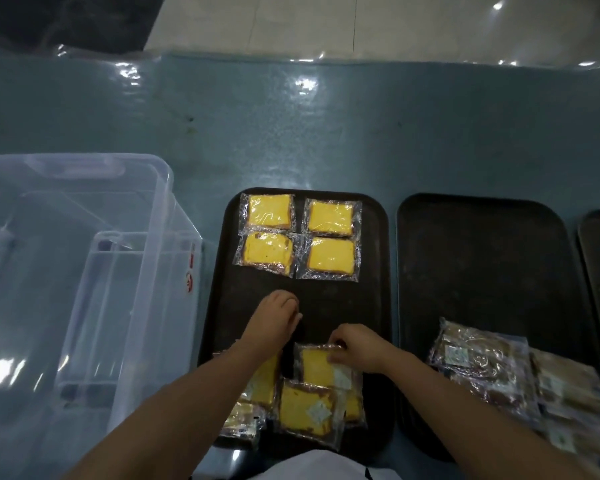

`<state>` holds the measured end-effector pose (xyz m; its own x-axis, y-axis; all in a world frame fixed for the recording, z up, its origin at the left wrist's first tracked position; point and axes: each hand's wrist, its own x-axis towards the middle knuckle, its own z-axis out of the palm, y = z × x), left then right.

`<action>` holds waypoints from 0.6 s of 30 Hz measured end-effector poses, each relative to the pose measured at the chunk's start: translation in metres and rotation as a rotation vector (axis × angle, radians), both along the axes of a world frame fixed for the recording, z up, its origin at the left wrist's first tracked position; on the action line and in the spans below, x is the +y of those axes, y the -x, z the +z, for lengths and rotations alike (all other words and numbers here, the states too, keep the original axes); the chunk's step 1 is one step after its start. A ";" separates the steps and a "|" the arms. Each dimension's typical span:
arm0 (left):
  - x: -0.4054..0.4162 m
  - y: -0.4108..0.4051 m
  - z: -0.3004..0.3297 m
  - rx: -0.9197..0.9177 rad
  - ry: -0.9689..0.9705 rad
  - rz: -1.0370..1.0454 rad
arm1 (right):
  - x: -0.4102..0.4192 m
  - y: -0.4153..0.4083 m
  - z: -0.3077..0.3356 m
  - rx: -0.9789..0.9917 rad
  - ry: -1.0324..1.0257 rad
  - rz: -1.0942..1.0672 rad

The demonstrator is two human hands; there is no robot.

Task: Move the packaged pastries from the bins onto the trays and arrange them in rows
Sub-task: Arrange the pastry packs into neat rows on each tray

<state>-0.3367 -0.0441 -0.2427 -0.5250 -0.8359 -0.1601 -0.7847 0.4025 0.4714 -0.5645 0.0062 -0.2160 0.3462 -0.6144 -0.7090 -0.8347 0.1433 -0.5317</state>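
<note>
1. Right hand (355, 348) pinches the top edge of a yellow pastry pack (317, 367) at the near end of the left tray (374, 306). Grip is narrow, on the wrapper only.
2. Left hand (274, 320) hangs over bare tray with fingers loosely extended, holding nothing.
3. Four packs (298, 235) already sit in a two-by-two block at the tray's far end. A loose pile (303, 410) lies near the person, packs overlapping.
4. Middle tray (482, 271) has brown packs (482, 358) heaped at its near end. Clear bin (84, 271) stands left of the trays and looks empty.
5. Risks: an edge pinch on slick film could slip, and the lifted pack may drag an overlapping neighbour.
6. Placed rows already touch, so the next row may land skewed or overlapping.
</note>
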 end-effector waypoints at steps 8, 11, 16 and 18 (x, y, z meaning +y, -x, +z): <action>-0.012 0.006 0.039 0.161 -0.130 0.332 | -0.033 0.014 0.035 -0.019 0.530 -0.152; -0.015 0.004 0.044 0.142 -0.086 0.242 | -0.024 0.013 0.040 -0.015 0.672 -0.079; 0.001 -0.003 0.022 -0.047 0.029 0.008 | 0.006 0.011 0.020 0.162 0.460 0.138; 0.007 -0.002 0.012 -0.149 -0.052 -0.006 | 0.011 0.013 0.014 0.221 0.432 0.123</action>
